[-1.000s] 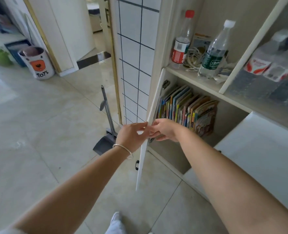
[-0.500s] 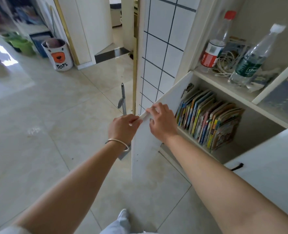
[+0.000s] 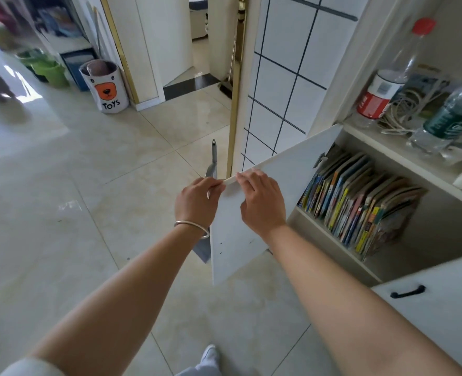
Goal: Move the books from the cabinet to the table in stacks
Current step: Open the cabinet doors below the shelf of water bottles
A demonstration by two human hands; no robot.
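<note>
Both hands meet at the top outer corner of the open cabinet door [image 3: 254,226], a white panel swung out toward the person. The left hand [image 3: 197,202], with a silver bangle [image 3: 193,226] on its wrist, pinches the door's upper edge from the outside, fingers together on the rim. The right hand [image 3: 261,200] grips the same edge just beside it, fingers [image 3: 247,178] curled over the top and the palm lying against the door's inner face.

The books [image 3: 360,204] stand upright in a tight row on the lower shelf of the cabinet [image 3: 330,240], leaning slightly to the right, none touched. On the shelf above sit a red-capped bottle [image 3: 381,93], a coil of white cable [image 3: 409,109] and a green-labelled bottle [image 3: 449,120]. A second white door with a black handle [image 3: 407,291] shows at lower right.

Behind the open door a grey dustpan [image 3: 213,166] stands on the tiled floor [image 3: 75,213]. Farther off, by a doorway, is a white bin marked TOYS [image 3: 105,85]
</note>
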